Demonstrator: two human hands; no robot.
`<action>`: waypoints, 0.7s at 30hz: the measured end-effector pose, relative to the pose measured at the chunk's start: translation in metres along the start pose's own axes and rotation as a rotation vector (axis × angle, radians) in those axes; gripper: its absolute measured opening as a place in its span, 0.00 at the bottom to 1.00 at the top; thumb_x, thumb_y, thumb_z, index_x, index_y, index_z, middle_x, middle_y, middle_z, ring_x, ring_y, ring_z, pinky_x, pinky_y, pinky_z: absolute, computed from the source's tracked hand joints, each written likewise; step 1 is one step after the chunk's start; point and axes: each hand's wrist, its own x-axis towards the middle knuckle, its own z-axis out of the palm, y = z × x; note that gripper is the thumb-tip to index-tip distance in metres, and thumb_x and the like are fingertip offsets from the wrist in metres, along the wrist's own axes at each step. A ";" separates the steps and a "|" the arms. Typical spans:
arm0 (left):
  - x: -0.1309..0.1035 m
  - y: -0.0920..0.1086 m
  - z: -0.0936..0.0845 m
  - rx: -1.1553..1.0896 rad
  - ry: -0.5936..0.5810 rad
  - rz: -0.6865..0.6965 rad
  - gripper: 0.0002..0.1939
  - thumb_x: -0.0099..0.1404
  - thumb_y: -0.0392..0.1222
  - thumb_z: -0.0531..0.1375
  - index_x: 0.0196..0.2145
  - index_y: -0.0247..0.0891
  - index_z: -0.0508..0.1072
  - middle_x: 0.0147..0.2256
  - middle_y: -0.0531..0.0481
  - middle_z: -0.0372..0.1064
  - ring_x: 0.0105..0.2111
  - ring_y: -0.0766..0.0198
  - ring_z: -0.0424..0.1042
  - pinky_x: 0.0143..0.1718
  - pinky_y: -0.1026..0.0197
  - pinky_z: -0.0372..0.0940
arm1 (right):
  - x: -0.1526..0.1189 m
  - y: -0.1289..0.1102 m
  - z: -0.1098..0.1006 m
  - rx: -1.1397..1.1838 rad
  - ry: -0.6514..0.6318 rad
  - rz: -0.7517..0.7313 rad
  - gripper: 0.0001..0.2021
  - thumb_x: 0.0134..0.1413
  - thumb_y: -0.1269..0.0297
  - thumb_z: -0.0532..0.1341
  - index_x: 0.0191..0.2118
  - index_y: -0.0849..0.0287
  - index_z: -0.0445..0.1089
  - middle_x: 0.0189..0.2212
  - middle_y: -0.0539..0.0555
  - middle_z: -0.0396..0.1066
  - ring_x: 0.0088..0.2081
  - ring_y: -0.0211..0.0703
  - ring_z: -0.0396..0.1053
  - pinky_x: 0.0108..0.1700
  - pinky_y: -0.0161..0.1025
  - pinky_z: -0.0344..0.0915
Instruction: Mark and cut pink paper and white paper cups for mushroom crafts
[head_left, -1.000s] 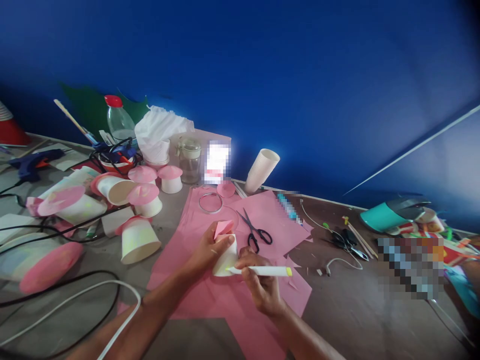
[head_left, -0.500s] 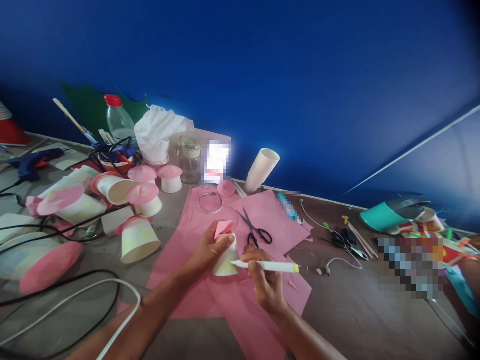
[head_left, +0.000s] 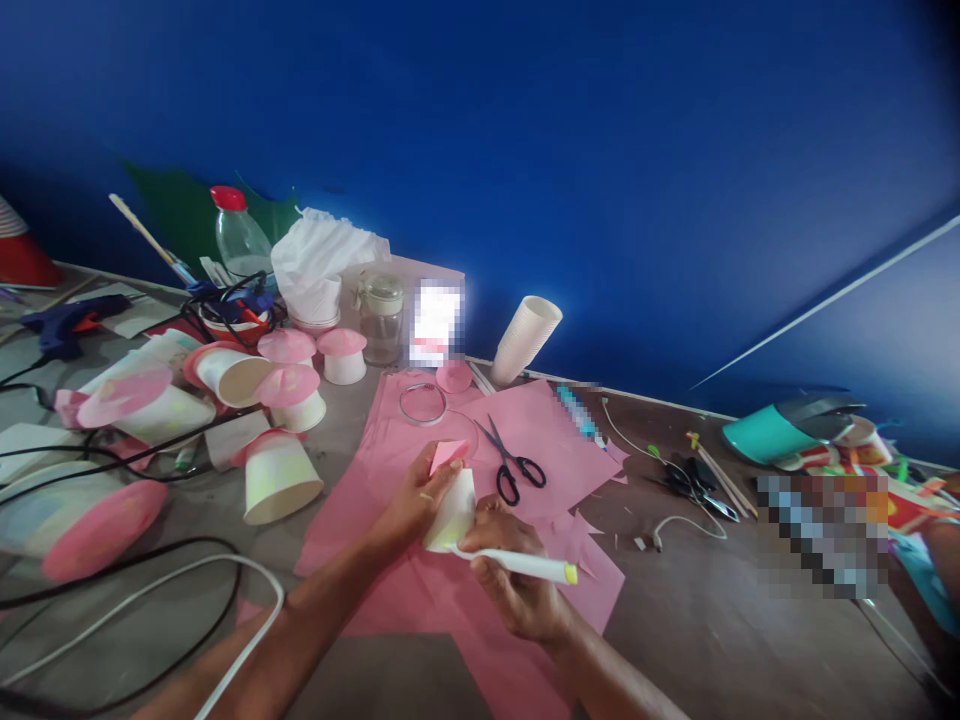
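My left hand (head_left: 420,497) is closed around a white paper cup (head_left: 456,515), which is tilted with its wide rim toward me. A folded piece of pink paper (head_left: 448,455) sits at the cup's narrow end, under my left fingers. Pinched in my right hand (head_left: 517,585) is a white marker (head_left: 529,565) with a yellow end. Its tip meets the cup near the rim, where pale yellow colouring shows. Black-handled scissors (head_left: 510,462) lie open just beyond my right hand, on pink paper sheets (head_left: 405,600).
Several paper cups with pink tops (head_left: 281,478) stand or lie to the left, among black and white cables (head_left: 262,575). A glass jar (head_left: 382,325), a stack of cups (head_left: 526,340) and a glowing blurred screen (head_left: 435,320) line the wall. A teal container (head_left: 769,435) lies right.
My right hand and the marker have moved down and slightly left, bringing the tip from the cup's side to its rim. The left hand keeps its hold on the cup.
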 end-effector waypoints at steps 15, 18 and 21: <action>0.004 -0.008 -0.003 0.035 0.025 0.050 0.24 0.67 0.61 0.56 0.48 0.38 0.75 0.37 0.46 0.76 0.31 0.60 0.71 0.32 0.61 0.64 | -0.002 0.000 0.002 -0.002 0.100 0.114 0.09 0.65 0.68 0.57 0.43 0.51 0.74 0.28 0.51 0.74 0.30 0.44 0.70 0.33 0.41 0.67; 0.004 -0.008 -0.004 0.034 0.030 0.006 0.25 0.66 0.62 0.57 0.48 0.40 0.75 0.36 0.48 0.76 0.30 0.60 0.70 0.31 0.61 0.64 | -0.008 0.003 0.003 0.055 0.175 0.172 0.10 0.69 0.63 0.55 0.43 0.50 0.74 0.29 0.52 0.74 0.31 0.45 0.70 0.33 0.42 0.69; 0.003 -0.006 -0.004 0.017 0.043 -0.010 0.26 0.64 0.63 0.58 0.48 0.40 0.75 0.36 0.48 0.76 0.30 0.60 0.70 0.32 0.61 0.64 | -0.013 0.007 0.004 0.043 0.216 0.245 0.11 0.68 0.57 0.56 0.44 0.51 0.75 0.30 0.54 0.74 0.32 0.47 0.71 0.35 0.45 0.71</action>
